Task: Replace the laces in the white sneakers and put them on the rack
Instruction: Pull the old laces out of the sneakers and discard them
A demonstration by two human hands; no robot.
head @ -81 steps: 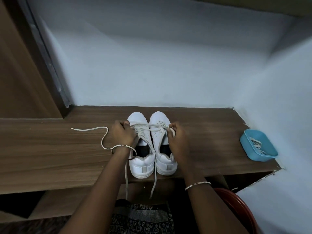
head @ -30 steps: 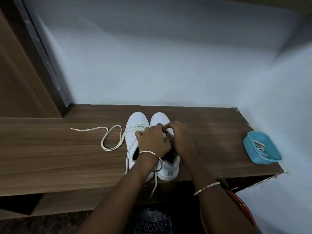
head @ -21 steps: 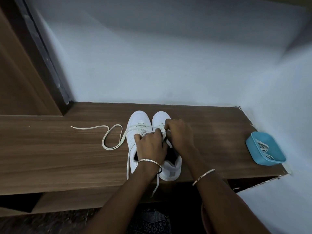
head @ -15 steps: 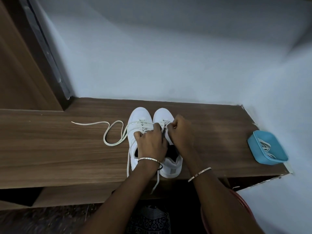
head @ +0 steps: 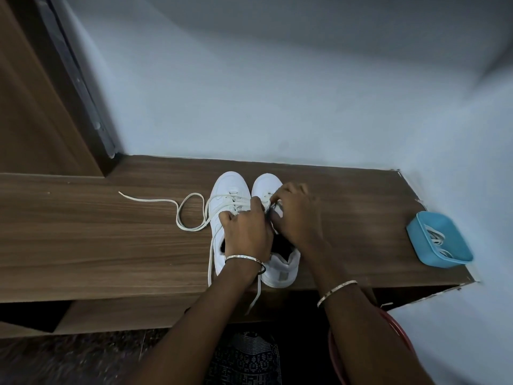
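Two white sneakers stand side by side on the wooden shelf [head: 83,245], toes toward the wall. The left sneaker [head: 226,191] has a white lace [head: 191,212] that loops out to the left across the wood and hangs over the front edge. My left hand [head: 247,232] lies over both shoes, fingers curled at the right sneaker's [head: 265,184] eyelets. My right hand [head: 298,215] pinches the lace there. The lacing under my hands is hidden.
A blue tray [head: 438,240] with more white laces sits at the shelf's right end by the wall. A wooden door frame [head: 41,107] rises at the left. A red round rim [head: 399,332] shows below the shelf on the right.
My left hand left the left sneaker and crossed over to the right one. The lace it held now lies looped on the shelf. Both hands work at the right sneaker's eyelets.
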